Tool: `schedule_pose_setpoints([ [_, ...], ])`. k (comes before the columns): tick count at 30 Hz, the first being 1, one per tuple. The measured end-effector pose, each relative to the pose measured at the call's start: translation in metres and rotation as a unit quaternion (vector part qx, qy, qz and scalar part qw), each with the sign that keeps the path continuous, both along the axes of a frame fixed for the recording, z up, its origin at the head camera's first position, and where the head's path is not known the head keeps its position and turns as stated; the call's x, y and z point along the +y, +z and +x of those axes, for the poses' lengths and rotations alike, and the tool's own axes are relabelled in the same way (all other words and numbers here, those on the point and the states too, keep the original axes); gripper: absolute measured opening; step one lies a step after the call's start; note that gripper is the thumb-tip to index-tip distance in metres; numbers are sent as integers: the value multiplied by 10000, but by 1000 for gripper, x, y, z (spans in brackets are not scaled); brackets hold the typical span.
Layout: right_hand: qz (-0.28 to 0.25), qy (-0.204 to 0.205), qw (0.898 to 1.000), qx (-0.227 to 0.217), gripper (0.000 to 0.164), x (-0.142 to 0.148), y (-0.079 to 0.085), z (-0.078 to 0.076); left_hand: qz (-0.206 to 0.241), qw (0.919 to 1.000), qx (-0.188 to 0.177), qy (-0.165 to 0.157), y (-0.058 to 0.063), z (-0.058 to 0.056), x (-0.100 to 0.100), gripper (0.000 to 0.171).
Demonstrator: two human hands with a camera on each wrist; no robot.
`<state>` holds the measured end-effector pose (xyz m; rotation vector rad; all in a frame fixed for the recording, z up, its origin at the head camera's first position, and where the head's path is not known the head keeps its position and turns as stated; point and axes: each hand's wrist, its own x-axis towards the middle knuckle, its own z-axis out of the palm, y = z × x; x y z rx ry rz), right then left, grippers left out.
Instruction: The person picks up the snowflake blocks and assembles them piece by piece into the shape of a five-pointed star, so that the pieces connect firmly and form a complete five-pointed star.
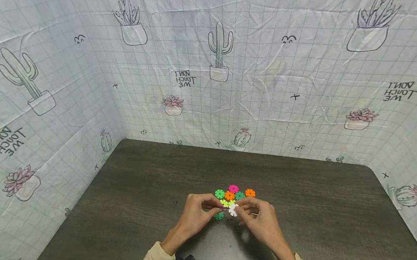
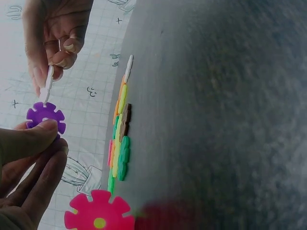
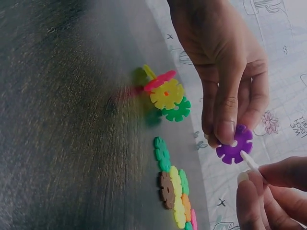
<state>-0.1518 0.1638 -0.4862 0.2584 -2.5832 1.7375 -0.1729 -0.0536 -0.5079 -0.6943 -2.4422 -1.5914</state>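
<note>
My left hand [image 1: 196, 214] pinches a purple notched disc [image 3: 230, 154] between thumb and fingers. Opposite it, my right hand [image 1: 261, 219] holds a white notched disc [image 1: 232, 210], turned nearly edge-on in both wrist views. The white disc's edge meets the notched rim of the purple one, with the two discs crosswise to each other. Beside my left hand in the right wrist view stands a joined cluster with a yellow disc [image 3: 167, 94], a pink disc [image 3: 159, 80] and a green disc [image 3: 176, 110]; the head view does not show this cluster.
Loose flat discs lie on the dark wooden table [image 1: 138, 207] just beyond my hands, among them a pink disc [image 1: 233, 188], orange disc [image 1: 250, 192] and light green disc [image 1: 219, 194]. A brown disc [image 3: 166, 190] lies nearby. Patterned cloth [image 1: 234, 107] hangs behind the table.
</note>
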Motion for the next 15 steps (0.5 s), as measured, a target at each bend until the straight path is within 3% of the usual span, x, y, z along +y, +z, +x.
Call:
schedule_pose_setpoints([
  [9, -44, -5, 10000, -78, 15, -1, 0, 1, 19, 10000, 22, -69, 1, 0, -2, 5],
  [15, -96, 107, 9999, 14, 15, -3, 0, 3, -46, 9992, 368, -116, 1, 1, -3, 6],
])
